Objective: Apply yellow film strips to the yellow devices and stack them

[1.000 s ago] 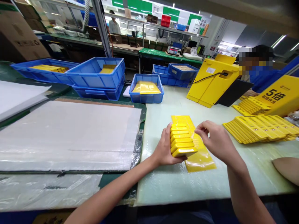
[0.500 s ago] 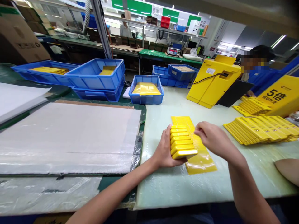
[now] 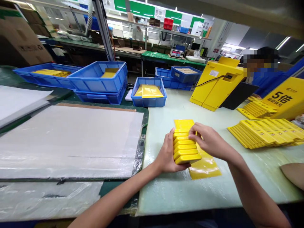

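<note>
Right of the frame's centre, the left hand point(image 3: 166, 153) grips a stack of yellow blocks point(image 3: 185, 147); the right hand point(image 3: 206, 137) curls at its upper right edge, whether pinching anything I can't tell.

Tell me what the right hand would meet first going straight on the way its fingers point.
Most likely the stack of yellow pieces held in the left hand; the right hand may be touching them, as depth is unclear.
</note>
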A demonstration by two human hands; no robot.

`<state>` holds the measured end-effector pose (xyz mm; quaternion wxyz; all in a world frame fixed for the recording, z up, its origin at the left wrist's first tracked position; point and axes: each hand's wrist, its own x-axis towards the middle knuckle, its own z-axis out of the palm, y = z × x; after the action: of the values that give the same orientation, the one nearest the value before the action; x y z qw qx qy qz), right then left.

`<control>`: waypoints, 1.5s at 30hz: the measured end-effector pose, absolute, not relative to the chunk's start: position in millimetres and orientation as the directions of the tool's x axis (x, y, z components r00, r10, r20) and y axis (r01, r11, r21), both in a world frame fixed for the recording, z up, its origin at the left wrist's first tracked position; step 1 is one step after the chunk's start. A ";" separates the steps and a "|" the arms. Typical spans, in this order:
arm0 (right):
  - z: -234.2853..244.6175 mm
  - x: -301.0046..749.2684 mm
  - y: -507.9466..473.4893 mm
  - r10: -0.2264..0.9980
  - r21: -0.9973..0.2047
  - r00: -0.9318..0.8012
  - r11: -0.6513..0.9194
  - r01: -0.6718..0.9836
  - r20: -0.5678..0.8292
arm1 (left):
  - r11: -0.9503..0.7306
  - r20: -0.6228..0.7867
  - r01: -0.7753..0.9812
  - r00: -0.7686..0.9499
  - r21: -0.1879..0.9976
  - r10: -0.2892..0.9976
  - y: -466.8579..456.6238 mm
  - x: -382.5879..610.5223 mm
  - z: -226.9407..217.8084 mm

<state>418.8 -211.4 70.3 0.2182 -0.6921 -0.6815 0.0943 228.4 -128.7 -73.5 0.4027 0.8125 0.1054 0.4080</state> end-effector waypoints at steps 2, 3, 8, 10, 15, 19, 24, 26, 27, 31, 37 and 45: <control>69.4 440.3 -215.8 0.963 -0.356 0.193 -0.116 0.927 0.188 | -0.650 0.572 -0.149 0.642 0.745 0.510 -128.8 228.4 -73.3; 70.5 446.5 -216.8 0.940 -0.340 0.257 -0.172 0.925 0.224 | -0.645 0.567 -0.145 0.643 0.750 0.514 -128.9 228.3 -73.3; 81.1 417.4 -202.5 0.935 -0.560 0.146 0.065 0.826 0.324 | -0.622 0.541 -0.136 0.654 0.771 0.528 -129.7 226.8 -73.7; 81.6 397.9 -192.6 0.957 -0.591 0.027 0.155 0.792 0.289 | -0.624 0.535 -0.126 0.659 0.771 0.528 -130.0 226.2 -73.7; 74.4 411.7 -187.0 0.985 -0.415 0.016 0.058 0.908 0.173 | -0.633 0.561 -0.155 0.649 0.759 0.514 -129.6 227.1 -75.2; 76.7 442.6 -192.1 0.951 -0.266 0.213 -0.150 0.952 0.225 | -0.650 0.580 -0.163 0.642 0.742 0.501 -128.7 228.1 -76.5; 79.8 416.2 -176.6 0.951 -0.531 0.035 0.142 0.836 0.308 | -0.643 0.557 -0.133 0.648 0.754 0.520 -129.0 227.1 -75.9; 77.5 404.0 -169.5 0.972 -0.561 -0.047 0.172 0.810 0.231 | -0.638 0.543 -0.121 0.657 0.760 0.523 -129.5 226.8 -75.6; 76.3 402.3 -167.3 0.977 -0.551 -0.061 0.167 0.817 0.205 | -0.630 0.534 -0.118 0.661 0.767 0.527 -129.7 226.7 -75.5; 76.0 428.2 -167.4 0.991 -0.460 -0.056 0.107 0.881 0.122 | -0.607 0.537 -0.151 0.659 0.780 0.527 -129.9 227.8 -75.4; 81.6 491.4 -160.5 0.989 -0.352 0.046 -0.092 0.932 -0.139 | -0.608 0.567 -0.190 0.640 0.771 0.519 -130.2 229.3 -76.8; 72.5 457.4 22.6 0.928 -0.573 0.212 0.001 0.820 0.305 | -0.607 0.533 -0.141 0.658 0.782 0.533 -131.1 228.4 -96.3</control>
<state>457.4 22.6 72.5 0.3363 -0.7020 -0.6226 0.0808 228.4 -131.1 -96.3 0.4260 0.8046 0.1217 0.3954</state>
